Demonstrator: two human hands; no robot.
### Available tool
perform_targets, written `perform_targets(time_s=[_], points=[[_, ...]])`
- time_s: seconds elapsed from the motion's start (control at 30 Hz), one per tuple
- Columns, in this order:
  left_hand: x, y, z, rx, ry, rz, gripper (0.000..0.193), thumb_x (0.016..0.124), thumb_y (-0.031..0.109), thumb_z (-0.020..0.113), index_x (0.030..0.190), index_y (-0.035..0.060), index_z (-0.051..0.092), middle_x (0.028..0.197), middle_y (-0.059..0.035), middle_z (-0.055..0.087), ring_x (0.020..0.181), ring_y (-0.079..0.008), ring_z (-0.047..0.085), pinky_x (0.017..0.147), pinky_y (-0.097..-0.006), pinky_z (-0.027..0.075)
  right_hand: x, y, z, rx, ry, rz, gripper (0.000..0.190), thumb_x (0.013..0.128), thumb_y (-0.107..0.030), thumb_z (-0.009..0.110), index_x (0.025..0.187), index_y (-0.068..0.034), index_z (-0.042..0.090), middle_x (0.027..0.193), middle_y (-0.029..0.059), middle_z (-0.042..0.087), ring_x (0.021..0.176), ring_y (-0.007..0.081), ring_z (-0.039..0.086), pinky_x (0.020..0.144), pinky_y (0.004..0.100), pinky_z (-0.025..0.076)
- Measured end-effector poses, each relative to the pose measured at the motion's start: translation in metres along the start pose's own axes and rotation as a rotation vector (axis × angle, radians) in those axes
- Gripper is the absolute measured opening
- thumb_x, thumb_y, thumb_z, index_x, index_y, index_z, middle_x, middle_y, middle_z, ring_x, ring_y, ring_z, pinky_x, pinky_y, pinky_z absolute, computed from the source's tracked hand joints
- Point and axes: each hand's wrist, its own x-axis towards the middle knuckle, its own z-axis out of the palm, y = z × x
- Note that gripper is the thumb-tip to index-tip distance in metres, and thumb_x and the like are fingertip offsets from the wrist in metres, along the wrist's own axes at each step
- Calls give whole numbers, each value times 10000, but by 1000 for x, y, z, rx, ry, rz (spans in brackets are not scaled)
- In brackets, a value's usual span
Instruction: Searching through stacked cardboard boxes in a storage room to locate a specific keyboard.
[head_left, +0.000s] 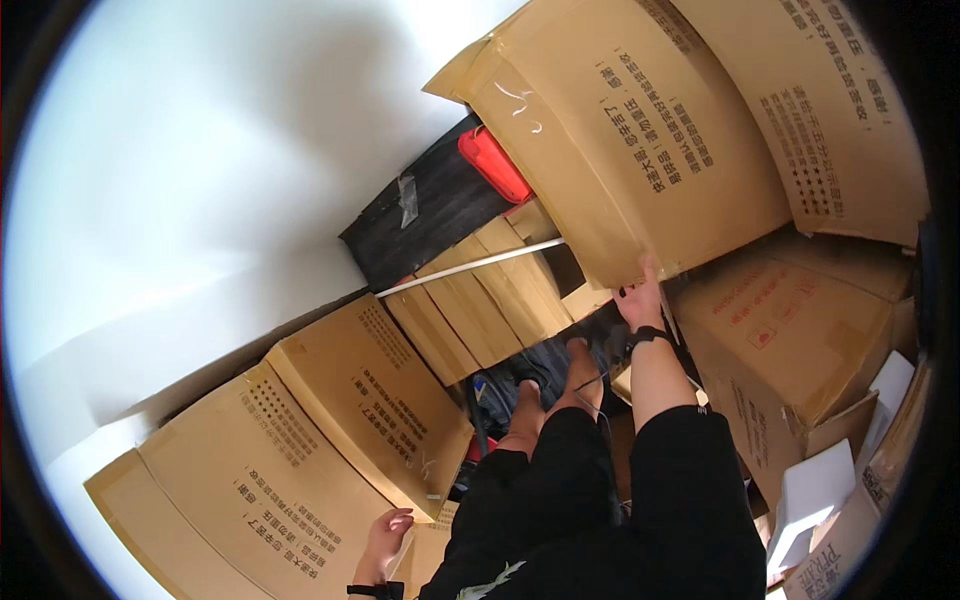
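My right hand (641, 298) is at the lower corner of a large cardboard box (600, 150) printed with black writing. One finger lies up along its face, and the others curl at the bottom edge. My left hand (388, 534) has loosely bent fingers and nothing visible in it. It is near the bottom corner of a second cardboard box (375, 405), and I cannot tell whether it touches. A wider cardboard box (247, 480) stands beside that one, at lower left.
A white pole (472, 266) crosses in front of stacked cartons (480, 300). Beyond are a red object (495, 165) and a black panel (435, 202) by a white wall (187, 150). More boxes (787, 322) and white foam pieces (810, 487) crowd the right. A thin cable (600, 412) hangs by my legs.
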Motion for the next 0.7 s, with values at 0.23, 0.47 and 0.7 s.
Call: perform_targets(time_s=[0.23,0.47,0.7], points=[[6,37,10,114,13,27,308,1033,129,751,1319,12,762,1113,-106,807,1066,-184,742,974,-325,583,-21,-7,3,129,-88,10,791,1015,-675,691,1588,-151,542,1674,98,497,1565,300,410,1309,505,275],[-8,64,17,148,19,25,356,1042,224,735,1348,44,752,1143,-116,802,1059,-217,734,987,-363,575,-39,4,4,148,-169,14,652,1101,-603,586,1528,-110,589,1537,107,639,1399,328,600,1205,549,463],[5,50,36,165,-46,74,342,1040,229,739,1318,32,759,1133,-114,808,1041,-215,742,974,-363,582,-31,-12,-11,107,-147,11,473,1158,-418,569,1499,-92,591,1512,86,659,1380,317,623,1184,544,499]])
